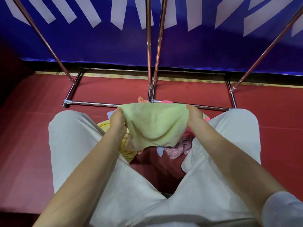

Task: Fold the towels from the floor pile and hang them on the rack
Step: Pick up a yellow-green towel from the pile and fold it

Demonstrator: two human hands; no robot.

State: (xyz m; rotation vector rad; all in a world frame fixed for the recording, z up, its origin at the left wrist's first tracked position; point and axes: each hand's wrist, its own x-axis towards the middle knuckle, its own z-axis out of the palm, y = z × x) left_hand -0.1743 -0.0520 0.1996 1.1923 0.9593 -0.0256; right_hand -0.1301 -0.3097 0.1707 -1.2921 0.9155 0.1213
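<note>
Towel point(154, 126) in pale green is hanging between both hands, held above the floor pile point(177, 149) and in front of the person's knees. The left hand point(117, 118) is pinching the upper left corner of the cloth, and the right hand point(194, 114) is pinching the upper right corner; both grips are closed on the fabric, with the top edge drawn nearly straight between them. The lower part is sagging into a loose pocket and is not hanging flat. The pile is lying on the red floor point(32, 145) between the legs, showing yellow, pink and pale blue cloth, partly hidden behind the held piece. The rack point(149, 46) is standing just beyond the pile, its chrome base bars on the floor and its uprights rising out of view; the hanging rail itself is not visible. The step in hand appears to be spreading the cloth before the first fold. To do it well, the operator should be keeping even tension along the top edge, letting the lower edge drop free of the pile, and matching corner to corner so the edges are lining up. Uneven pinches would likely be producing a skewed fold.
</note>
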